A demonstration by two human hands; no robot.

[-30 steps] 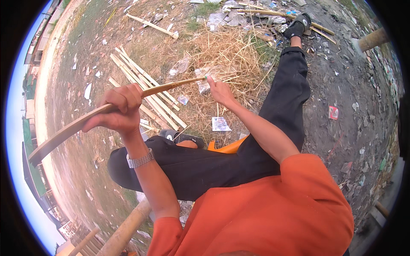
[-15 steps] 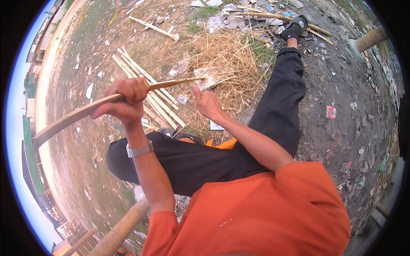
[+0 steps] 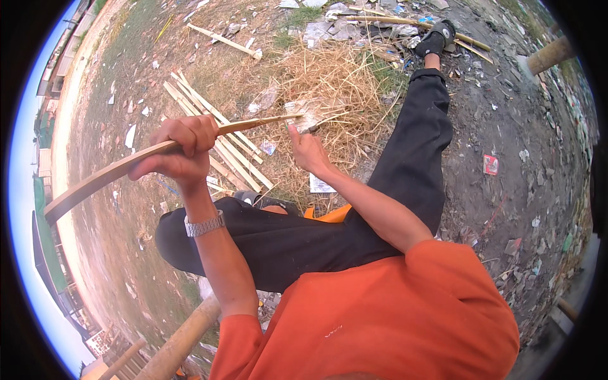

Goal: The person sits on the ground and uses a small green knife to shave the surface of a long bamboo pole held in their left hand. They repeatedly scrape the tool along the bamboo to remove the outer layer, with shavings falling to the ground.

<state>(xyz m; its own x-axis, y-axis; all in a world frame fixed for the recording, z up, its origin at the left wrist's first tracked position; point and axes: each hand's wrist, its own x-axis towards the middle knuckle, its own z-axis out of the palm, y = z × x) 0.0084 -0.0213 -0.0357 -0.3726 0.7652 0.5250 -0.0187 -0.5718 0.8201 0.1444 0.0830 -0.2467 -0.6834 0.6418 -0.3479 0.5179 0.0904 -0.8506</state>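
My left hand (image 3: 180,149) is closed round a long, flat bamboo strip (image 3: 104,180), held up in front of my bent left leg. The strip's broad end reaches out to the left, and its thin end points right. Close by that thin end is my right hand (image 3: 308,151), its fingers curled in and the thumb up against the tip. A small dark piece shows beyond these fingers, too small to name, and the rest of what they hold is hidden. Below the strip, several pale bamboo strips (image 3: 235,157) lie crossed on the ground.
A heap of straw-like shavings (image 3: 345,79) lies beyond my right hand, beside my stretched right leg (image 3: 415,139). One loose strip (image 3: 223,40) is farther off. Thick bamboo poles (image 3: 180,339) pass at lower left, and a post (image 3: 551,56) stands at far right. Litter dots the ground.
The bamboo strip and my left hand have shifted slightly left, its broad end a little lower. My right hand has turned slightly, and a small dark piece now shows by its fingers.
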